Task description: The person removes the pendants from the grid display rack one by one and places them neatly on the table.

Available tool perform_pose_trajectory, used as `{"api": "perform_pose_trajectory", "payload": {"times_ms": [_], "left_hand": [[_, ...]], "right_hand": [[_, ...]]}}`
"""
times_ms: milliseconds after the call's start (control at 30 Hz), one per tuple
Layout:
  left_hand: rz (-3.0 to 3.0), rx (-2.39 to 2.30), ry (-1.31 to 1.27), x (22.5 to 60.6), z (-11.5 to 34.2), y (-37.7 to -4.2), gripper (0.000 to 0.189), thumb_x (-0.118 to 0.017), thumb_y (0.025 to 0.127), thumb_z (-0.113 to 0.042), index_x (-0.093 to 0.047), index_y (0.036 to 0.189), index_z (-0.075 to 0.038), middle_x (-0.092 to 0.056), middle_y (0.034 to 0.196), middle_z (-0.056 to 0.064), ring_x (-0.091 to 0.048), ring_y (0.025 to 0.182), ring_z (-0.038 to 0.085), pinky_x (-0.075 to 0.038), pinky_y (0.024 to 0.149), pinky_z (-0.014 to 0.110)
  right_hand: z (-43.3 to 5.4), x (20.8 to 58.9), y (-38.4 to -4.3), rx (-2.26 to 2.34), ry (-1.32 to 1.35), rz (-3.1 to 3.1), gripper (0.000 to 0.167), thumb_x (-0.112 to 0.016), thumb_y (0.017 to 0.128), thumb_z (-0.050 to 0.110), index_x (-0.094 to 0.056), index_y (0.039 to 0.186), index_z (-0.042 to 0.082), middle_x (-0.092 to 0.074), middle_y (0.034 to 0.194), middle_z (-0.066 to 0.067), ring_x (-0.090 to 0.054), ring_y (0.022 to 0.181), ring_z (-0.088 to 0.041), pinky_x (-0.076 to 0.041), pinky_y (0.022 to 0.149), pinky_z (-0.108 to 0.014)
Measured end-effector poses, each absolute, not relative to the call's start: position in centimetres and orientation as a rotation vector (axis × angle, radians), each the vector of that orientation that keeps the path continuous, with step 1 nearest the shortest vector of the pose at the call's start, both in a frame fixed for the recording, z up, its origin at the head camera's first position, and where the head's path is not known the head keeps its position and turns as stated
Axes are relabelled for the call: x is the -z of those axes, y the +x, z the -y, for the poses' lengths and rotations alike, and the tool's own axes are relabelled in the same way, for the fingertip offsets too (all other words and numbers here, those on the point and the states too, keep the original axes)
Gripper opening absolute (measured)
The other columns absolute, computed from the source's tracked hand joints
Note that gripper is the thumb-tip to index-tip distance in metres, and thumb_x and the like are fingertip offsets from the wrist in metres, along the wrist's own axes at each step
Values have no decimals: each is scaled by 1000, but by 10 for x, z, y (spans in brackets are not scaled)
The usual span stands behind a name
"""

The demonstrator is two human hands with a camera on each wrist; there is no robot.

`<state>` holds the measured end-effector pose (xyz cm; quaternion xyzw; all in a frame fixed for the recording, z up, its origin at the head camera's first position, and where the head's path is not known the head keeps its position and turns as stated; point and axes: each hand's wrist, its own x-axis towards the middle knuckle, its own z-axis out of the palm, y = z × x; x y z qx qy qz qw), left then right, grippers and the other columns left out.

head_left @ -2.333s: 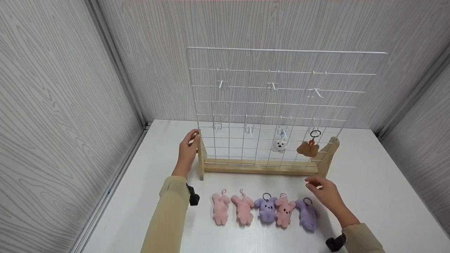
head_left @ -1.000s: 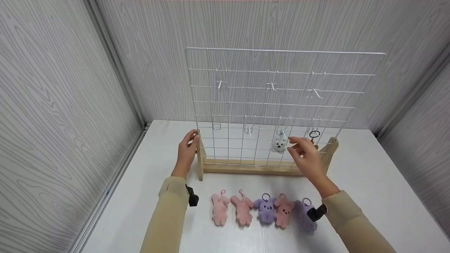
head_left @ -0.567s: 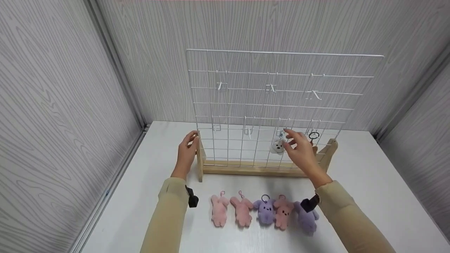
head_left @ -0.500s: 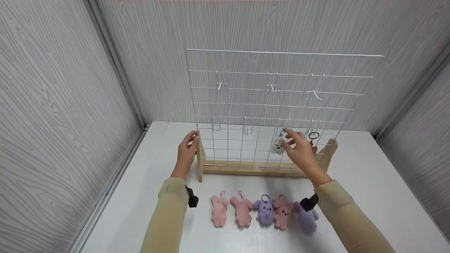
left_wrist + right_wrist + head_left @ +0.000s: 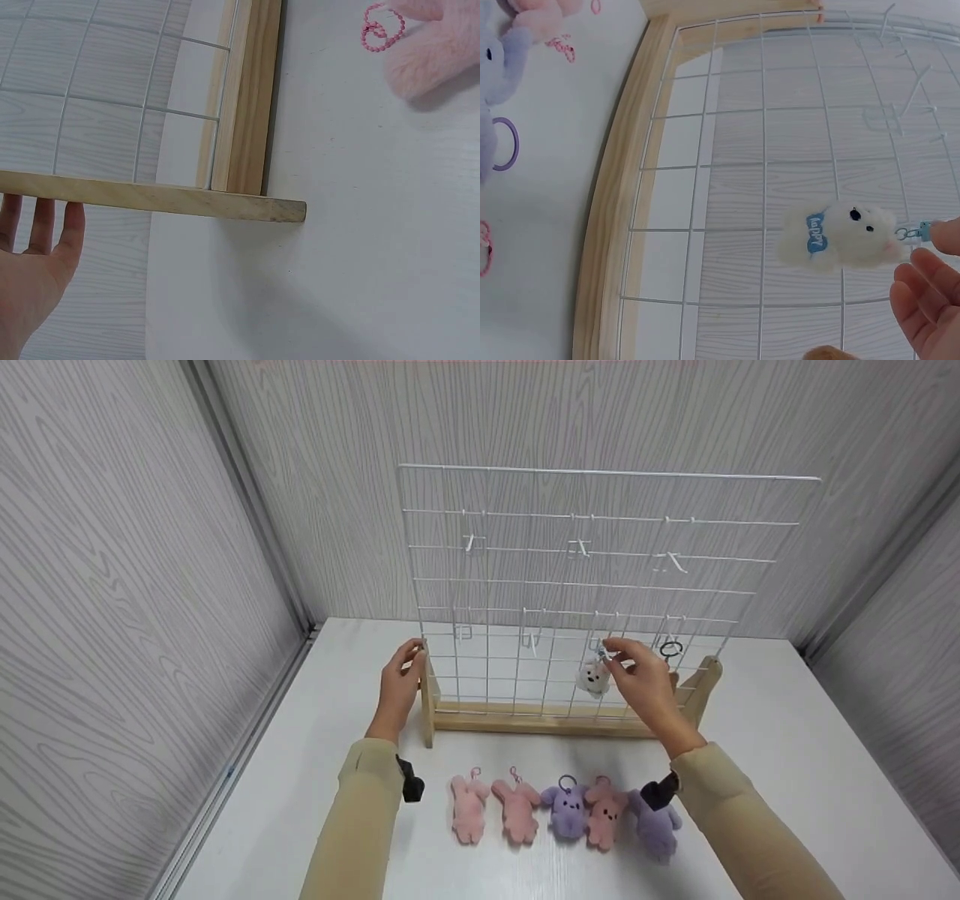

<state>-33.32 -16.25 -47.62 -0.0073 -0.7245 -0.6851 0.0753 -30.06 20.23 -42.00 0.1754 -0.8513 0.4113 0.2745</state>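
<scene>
A white plush dog keychain with a blue "happy" patch hangs at a lower-row hook of the white wire grid rack. My right hand pinches its blue clasp between thumb and fingers, right by the hook. My left hand rests against the rack's left wooden side post, its fingertips touching the outer face. Behind the right hand, a brown plush keychain, mostly hidden in the head view, hangs from its black ring on the neighbouring hook.
A row of plush keychains lies on the white table in front of the rack: a pink one at the left end, a purple one at the right end, several in all. Bare hooks project from the upper grid. Wood-grain panels surround the table.
My right hand has risen from the table's right side to the white plush keychain and now pinches its clasp; the plush has tilted slightly. The left hand has stayed at the post.
</scene>
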Motion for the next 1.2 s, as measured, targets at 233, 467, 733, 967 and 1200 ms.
{"api": "perform_pose_trajectory", "payload": {"times_ms": [233, 467, 733, 967, 1200], "left_hand": [[2169, 2099, -25, 470, 162, -329, 40, -47, 98, -29, -45, 137, -19, -41, 135, 9, -46, 115, 26, -43, 91, 44], [2158, 2130, -16, 458, 160, -321, 38, -47, 98, -26, -46, 135, -18, -41, 134, 12, -46, 115, 30, -42, 91, 47], [2164, 2123, -42, 450, 158, -313, 38, -45, 100, -21, -44, 137, -14, -40, 135, 15, -45, 118, 35, -41, 93, 49], [2167, 2110, -27, 451, 158, -315, 39, -46, 99, -21, -44, 137, -12, -40, 134, 14, -46, 114, 30, -42, 92, 48], [2169, 2104, -32, 450, 159, -313, 38, -46, 99, -21, -45, 136, -13, -40, 134, 14, -46, 114, 30, -42, 92, 48]], "right_hand": [[-201, 420, -302, -1061, 519, 2207, 19, -65, 83, -6, -66, 100, 1, -66, 91, -8, -61, 79, -19, -42, 63, -13], [-201, 420, -297, -1059, 542, 2181, 14, -67, 82, -4, -67, 95, 1, -65, 85, -9, -59, 75, -18, -42, 62, -12], [-201, 418, -289, -1080, 571, 2115, 12, -67, 82, -6, -68, 92, 1, -66, 86, -7, -60, 72, -14, -41, 63, -8], [-202, 415, -283, -1139, 606, 2048, 13, -67, 81, -7, -68, 92, 1, -66, 85, -10, -61, 71, -21, -43, 62, -11], [-206, 415, -276, -1115, 558, 2084, 11, -66, 83, -6, -68, 91, 1, -66, 86, -6, -58, 73, -11, -43, 63, -10]]}}
